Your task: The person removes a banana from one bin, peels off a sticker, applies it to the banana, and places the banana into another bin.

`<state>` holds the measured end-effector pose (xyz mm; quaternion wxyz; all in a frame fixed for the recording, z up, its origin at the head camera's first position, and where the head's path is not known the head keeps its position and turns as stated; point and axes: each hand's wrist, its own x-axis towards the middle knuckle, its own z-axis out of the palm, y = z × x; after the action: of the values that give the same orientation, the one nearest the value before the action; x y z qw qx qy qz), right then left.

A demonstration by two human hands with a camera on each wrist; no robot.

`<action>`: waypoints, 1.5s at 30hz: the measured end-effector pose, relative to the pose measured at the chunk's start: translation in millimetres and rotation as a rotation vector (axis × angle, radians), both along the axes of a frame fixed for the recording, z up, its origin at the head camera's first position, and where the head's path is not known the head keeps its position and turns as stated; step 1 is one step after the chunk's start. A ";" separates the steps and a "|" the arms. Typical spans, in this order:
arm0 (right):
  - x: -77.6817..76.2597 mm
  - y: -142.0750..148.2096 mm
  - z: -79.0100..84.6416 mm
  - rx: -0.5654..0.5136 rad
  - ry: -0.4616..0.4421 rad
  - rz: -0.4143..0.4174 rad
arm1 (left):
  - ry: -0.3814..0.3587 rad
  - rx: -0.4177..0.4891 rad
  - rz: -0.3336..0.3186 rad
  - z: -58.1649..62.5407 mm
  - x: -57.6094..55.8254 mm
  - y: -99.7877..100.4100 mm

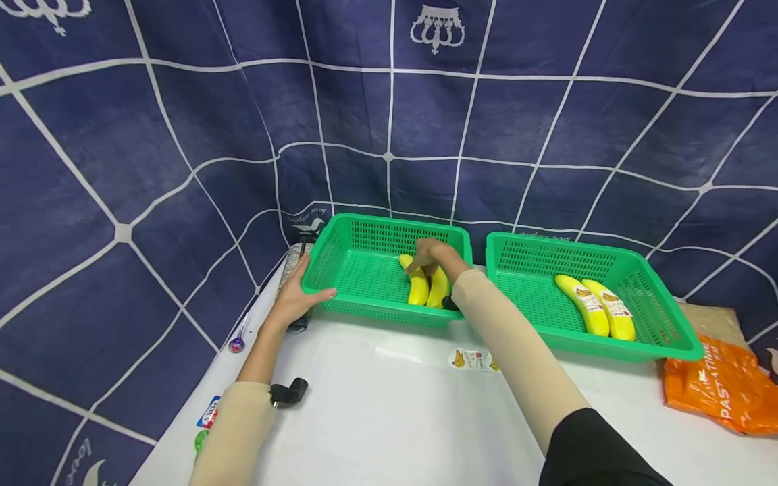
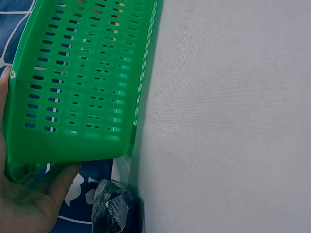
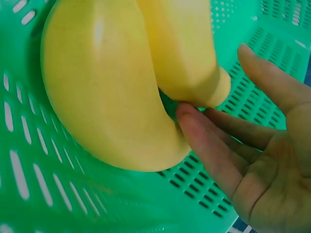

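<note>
My left hand (image 1: 293, 293) holds the left corner of a green plastic basket (image 1: 358, 307), its thumb and fingers spread about the rim. Two yellow bananas (image 1: 418, 289) lie side by side at the right end of this basket. Above them, my right hand (image 1: 433, 253) reaches in from the front. Its fingertips touch the end of the nearer banana (image 3: 112, 92) in the right wrist view, close to the second banana (image 3: 187, 53). The thumb is spread apart from both. In the left wrist view, the rim runs between the left thumb and fingers.
A second green basket (image 1: 550, 341) on the right holds two bananas with labels (image 1: 586, 304). Banana stickers (image 1: 467, 359) on a clear strip lie in front. An orange bag (image 1: 723, 388) lies far right. A lollipop (image 1: 236, 344) and small packets (image 1: 209, 412) lie along the left edge.
</note>
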<state>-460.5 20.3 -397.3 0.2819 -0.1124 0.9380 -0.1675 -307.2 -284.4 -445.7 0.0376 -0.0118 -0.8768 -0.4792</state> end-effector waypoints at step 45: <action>6.0 -2.5 13.2 -0.009 0.073 -0.053 | -0.015 0.017 0.012 0.1 -2.4 -1.5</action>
<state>-454.5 17.8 -384.1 0.2424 -0.0947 0.9496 -0.1748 -309.6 -285.9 -445.6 0.0341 -0.0027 -0.8731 -0.4863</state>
